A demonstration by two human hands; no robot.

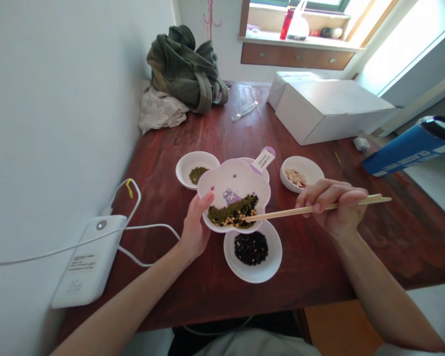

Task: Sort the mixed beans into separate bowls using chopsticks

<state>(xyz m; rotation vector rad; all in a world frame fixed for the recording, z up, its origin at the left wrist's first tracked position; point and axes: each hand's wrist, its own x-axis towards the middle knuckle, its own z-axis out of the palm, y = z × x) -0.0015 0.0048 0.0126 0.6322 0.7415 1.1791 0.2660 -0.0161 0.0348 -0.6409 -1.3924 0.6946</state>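
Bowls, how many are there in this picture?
5: a flower-shaped bowl in the left hand; green-bean bowl, left; black-bean bowl, nearest; pale-piece bowl, right; and a white bowl mostly hidden behind the held one. More may be hidden.

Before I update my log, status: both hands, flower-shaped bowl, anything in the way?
Left hand gripping flower-shaped bowl. Right hand holding chopsticks, tips at the mixed beans. Black-bean bowl partly under its near edge; tips unobstructed.

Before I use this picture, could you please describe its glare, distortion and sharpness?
Head view: daylight glare shows around the window; head view: the blue bottle seems stretched near the edge; head view: the black beans look slightly soft.
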